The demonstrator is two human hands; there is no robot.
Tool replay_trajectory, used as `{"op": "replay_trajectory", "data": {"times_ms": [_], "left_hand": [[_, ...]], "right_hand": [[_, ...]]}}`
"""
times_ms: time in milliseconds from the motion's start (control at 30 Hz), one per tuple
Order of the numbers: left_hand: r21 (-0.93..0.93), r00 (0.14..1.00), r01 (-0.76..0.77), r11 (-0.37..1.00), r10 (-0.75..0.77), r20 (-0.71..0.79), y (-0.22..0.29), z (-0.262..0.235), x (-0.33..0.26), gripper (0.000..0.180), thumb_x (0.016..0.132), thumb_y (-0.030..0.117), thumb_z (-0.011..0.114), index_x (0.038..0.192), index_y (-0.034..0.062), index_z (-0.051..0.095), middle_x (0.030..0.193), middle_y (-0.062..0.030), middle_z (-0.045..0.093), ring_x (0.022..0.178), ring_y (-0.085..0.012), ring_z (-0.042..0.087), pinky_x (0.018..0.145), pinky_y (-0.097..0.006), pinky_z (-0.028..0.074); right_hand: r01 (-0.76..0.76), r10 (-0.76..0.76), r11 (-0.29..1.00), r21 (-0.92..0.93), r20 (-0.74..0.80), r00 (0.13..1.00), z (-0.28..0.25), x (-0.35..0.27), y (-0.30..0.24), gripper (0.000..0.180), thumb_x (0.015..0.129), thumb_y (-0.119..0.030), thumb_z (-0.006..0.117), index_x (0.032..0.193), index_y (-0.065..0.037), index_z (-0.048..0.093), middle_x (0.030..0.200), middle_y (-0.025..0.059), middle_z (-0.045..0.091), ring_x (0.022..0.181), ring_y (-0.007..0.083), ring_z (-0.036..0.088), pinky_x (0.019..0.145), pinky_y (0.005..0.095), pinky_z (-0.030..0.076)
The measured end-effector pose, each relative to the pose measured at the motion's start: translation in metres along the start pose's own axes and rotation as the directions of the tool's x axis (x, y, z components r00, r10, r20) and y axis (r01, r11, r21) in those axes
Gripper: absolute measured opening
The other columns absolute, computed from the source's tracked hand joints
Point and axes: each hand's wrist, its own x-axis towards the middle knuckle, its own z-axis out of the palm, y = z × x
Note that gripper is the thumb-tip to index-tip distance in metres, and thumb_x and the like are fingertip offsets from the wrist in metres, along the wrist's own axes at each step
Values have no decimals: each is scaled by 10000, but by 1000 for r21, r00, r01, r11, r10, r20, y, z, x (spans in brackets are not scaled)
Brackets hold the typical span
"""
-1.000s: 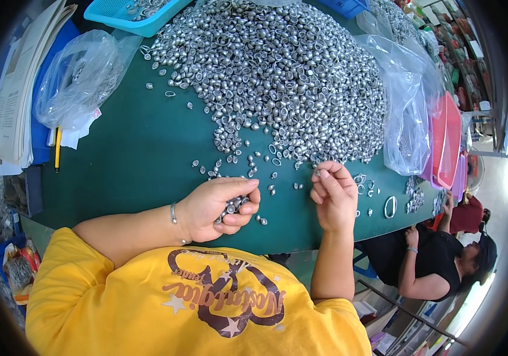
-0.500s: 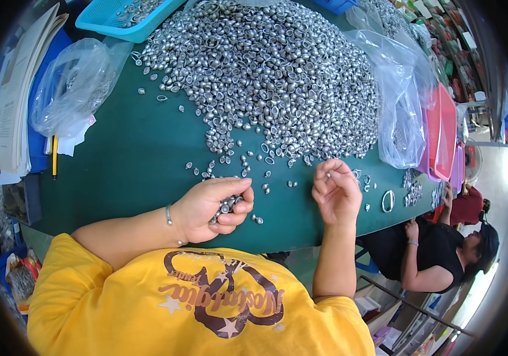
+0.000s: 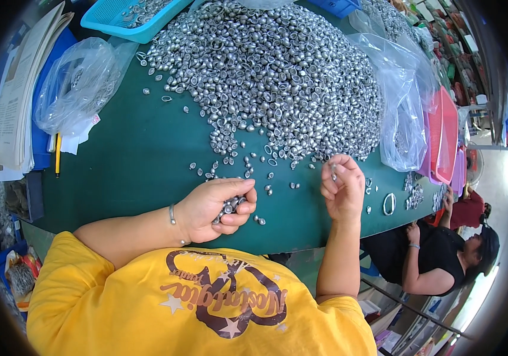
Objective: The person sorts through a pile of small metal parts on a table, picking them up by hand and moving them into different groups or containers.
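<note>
A large heap of small silver metal pieces [image 3: 277,77], rounded and cup-like, covers the far middle of the green table [image 3: 123,160]. My left hand [image 3: 218,207] is curled palm-up around a handful of the metal pieces [image 3: 230,207], above the table's near part. At the heap's near right edge, my right hand [image 3: 344,187] is raised with its fingers bent in a pinch. One small silver metal piece [image 3: 334,172] shows between its thumb and fingers. Several loose pieces [image 3: 248,166] lie scattered between the heap and my left hand.
A blue basket [image 3: 129,29] stands far left, beside a clear plastic bag [image 3: 76,86] and stacked papers [image 3: 19,95]. Another clear bag [image 3: 399,118] and a red basket [image 3: 445,136] flank the heap's right. A white ring [image 3: 389,204] lies nearby. A co-worker in black [image 3: 432,255] sits at right.
My right hand has shifted slightly right and up, and the piece in its fingers now shows more plainly. My left hand still holds its handful. The whole view has moved a little.
</note>
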Motion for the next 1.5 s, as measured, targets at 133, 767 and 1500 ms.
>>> {"op": "replay_trajectory", "data": {"times_ms": [133,767,1500], "left_hand": [[5,1000,5,1000,-5,0,0,1,0,240,916,257,407,802,65,494,669,-14,438,451,-53,354,347,-156,241],[20,1000,2,1000,-2,18,-1,0,1,232,915,261,413,819,63,483,684,-16,433,463,-52,356,354,-155,240],[9,1000,-3,1000,3,11,0,-1,1,233,914,257,417,809,62,490,688,-12,433,460,-47,357,346,-154,230]], "right_hand": [[168,-218,678,-716,22,976,12,11,13,82,789,-57,586,774,22,605,611,-2,538,517,33,447,438,182,340],[176,-149,693,-699,100,984,18,5,21,69,792,-25,578,841,5,540,665,-2,516,588,37,447,498,180,367],[287,-376,489,-824,98,922,26,15,22,138,770,-103,625,780,34,611,564,48,548,488,132,511,438,242,389]]}}
